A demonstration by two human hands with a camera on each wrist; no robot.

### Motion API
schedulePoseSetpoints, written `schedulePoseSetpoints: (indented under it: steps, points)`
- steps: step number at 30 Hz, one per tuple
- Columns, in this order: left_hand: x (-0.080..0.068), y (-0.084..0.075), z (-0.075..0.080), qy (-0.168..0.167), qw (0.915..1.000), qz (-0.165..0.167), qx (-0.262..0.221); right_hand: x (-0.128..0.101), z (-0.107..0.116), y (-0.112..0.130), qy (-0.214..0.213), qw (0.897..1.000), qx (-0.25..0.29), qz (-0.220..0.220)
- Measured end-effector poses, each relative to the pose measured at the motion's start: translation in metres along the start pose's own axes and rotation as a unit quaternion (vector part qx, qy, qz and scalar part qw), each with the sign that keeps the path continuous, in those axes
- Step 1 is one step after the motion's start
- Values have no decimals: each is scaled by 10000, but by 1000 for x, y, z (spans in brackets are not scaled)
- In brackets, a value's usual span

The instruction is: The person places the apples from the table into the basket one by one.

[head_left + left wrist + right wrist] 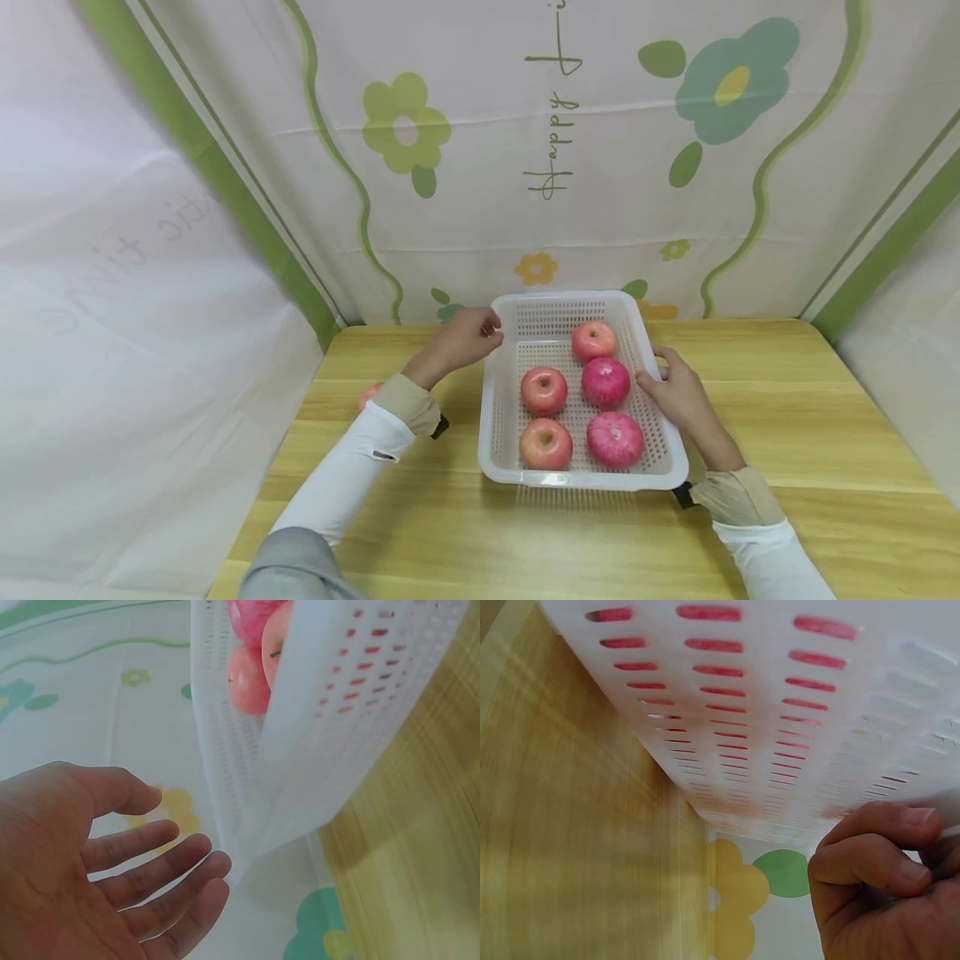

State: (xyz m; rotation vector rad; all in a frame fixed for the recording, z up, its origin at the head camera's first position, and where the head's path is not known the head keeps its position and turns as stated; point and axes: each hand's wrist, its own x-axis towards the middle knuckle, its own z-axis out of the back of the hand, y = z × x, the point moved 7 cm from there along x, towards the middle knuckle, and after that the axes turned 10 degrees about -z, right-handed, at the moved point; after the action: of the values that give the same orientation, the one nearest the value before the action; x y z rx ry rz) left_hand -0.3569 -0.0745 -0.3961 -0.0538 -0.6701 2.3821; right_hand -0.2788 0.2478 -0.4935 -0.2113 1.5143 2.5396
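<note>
So the white slotted basket [495,417] is sitting toward the far middle of the wooden surface [825,433], right up by the flowery backdrop [480,167], and it's carrying five apples [544,390] in pinks and reds. The right hand [678,392] is gripping the basket's right rim, fingers curled over the edge; the right wrist view is showing them curled right against the slotted wall. The left hand [465,336] is hovering at the far left corner, fingers spread and relaxed in the left wrist view, just beside the plastic but not really holding it.

Handling-wise, I'm guessing thin plastic like this is flexing a bit, and five apples are making it bottom-heavy rather than truly heavy. Grabbing by one side alone is probably letting it twist and the fruit roll, so I'd be taking both long rims opposite each other, thumbs over the lip, where it's stiffest. The plastic looks smooth, maybe a little slippery. There's also one more apple [369,393] peeking out on the surface behind the left sleeve [352,475].
</note>
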Motion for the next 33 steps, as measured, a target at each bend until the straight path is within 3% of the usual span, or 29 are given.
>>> schedulePoseSetpoints:
  steps: [5,14,21,33]
  points:
    - [-9,12,6,-198,9998,74,-64,0,0,1,-23,10000,1,41]
    - [-36,40,16,-346,9976,557,-206,0,1,2,-38,10000,-26,41]
    - [-59,65,21,-489,9952,839,151,0,1,3,-34,10000,-86,-4]
    - [-92,95,22,-452,9902,1319,119,1,1,0,33,9999,-63,-104]
